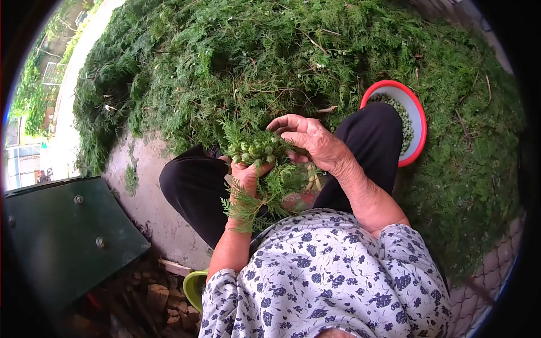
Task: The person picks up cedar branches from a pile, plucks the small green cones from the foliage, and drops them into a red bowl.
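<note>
My left hand [244,176] is closed around an evergreen sprig [248,204], whose flat, feathery leaves hang down over my wrist. A cluster of round green cones [253,151] sits at the top of the sprig, above my left fingers. Just right of the cluster is my right hand [315,141], its fingers bent and apart close to the leaves. Nothing shows between the right fingers, though the lower ones are partly hidden. Right of my knee stands a red-rimmed basin [421,124] with many small green cones [403,115] in it, partly covered by the knee.
A big heap of cut evergreen branches [253,62] spreads in front and to the right. At the left are a dark green panel [67,236] and bare concrete ground [169,225]. A lime-green tub [193,287] and broken bricks or wood [158,296] lie at the lower left.
</note>
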Demonstrator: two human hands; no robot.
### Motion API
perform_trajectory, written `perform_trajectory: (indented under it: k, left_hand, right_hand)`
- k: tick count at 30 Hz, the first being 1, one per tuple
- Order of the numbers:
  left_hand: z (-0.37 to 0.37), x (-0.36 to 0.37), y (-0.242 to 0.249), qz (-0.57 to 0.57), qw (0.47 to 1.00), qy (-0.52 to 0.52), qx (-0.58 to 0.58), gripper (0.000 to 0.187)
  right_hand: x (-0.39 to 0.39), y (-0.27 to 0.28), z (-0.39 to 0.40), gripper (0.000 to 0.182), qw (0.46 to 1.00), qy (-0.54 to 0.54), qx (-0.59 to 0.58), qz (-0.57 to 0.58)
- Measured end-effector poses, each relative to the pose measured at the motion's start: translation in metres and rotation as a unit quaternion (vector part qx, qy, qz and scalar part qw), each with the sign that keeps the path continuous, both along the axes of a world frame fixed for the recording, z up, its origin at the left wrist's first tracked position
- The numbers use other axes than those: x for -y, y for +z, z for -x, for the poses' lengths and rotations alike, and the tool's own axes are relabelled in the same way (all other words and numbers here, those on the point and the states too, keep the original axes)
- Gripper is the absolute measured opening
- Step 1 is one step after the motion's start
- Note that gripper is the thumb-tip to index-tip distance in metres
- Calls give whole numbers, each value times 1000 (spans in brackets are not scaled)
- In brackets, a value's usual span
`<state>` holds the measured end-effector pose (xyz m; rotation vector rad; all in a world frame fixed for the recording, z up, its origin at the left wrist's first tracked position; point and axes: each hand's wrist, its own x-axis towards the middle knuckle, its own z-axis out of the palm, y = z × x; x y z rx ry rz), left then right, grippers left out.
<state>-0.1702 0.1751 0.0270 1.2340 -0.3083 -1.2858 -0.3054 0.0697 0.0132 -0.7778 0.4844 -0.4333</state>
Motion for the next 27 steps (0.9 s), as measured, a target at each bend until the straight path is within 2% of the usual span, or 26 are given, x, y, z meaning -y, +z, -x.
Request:
perform_trajectory:
  k: [4,8,11,15,18,20,21,23,24,26,27]
  left_hand:
    - [-5,-2,-12,-9,1000,-1,13,25]
    - [-8,-3,-19,-25,998,-12,57,24]
    - [-12,-4,-29,32,999,-22,-2,26]
    - [-5,-5,-19,-6,999,-35,-14,22]
    - [-4,-5,-12,26,996,-55,-65,21]
    - [-5,-5,-15,31,996,-53,-59,21]
    - [-5,-4,-19,34,997,-49,-54,22]
    - [-3,0,-21,64,996,-45,-30,24]
    - [1,1,-18,65,996,-46,-31,24]
    - [7,3,-9,3,1000,24,-3,24]
    - [-2,-1,-22,87,995,-3,-56,24]
  right_hand:
    - [0,3,1,22,999,30,-23,25]
    - [-2,-5,1,24,999,15,-10,35]
    - [-4,-10,0,28,1000,9,12,24]
    - [-8,-8,-3,32,999,25,34,-11]
    - [-12,-17,-5,30,999,15,30,-37]
    - [-12,-18,-7,24,998,-52,34,25]
    - [-12,-16,-8,24,998,-52,35,27]
    - [-12,-11,-6,18,968,-99,-80,215]
    - [-12,-11,-5,18,968,-101,-81,216]
    - [-13,-9,-2,19,848,-217,-178,450]
    - [-9,-6,2,18,856,-236,-185,421]
